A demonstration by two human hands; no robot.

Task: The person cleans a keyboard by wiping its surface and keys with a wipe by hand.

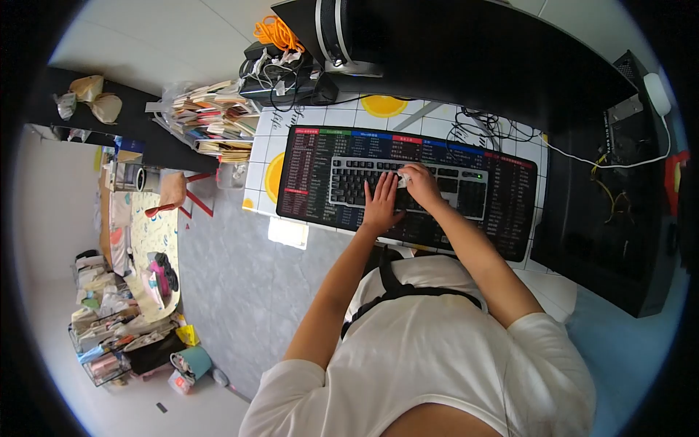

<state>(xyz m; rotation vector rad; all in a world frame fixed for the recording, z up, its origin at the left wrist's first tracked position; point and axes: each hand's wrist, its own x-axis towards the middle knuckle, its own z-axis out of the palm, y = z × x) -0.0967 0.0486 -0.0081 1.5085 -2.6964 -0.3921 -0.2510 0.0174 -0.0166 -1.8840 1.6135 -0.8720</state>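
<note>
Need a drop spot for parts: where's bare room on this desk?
Free: printed mat right of the keyboard; tablecloth between the mat's left end and its own left edge.
Crowded: keyboard middle, under the left hand and right hand; behind the mat's right half, tangled cables; back-left, orange cord and pale leads.

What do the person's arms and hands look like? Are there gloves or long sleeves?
No gloves: the left hand and the right hand are both bare. The loose, plain white sleeves are short, leaving the forearms uncovered. I see no watch or bracelet on either wrist.
</note>
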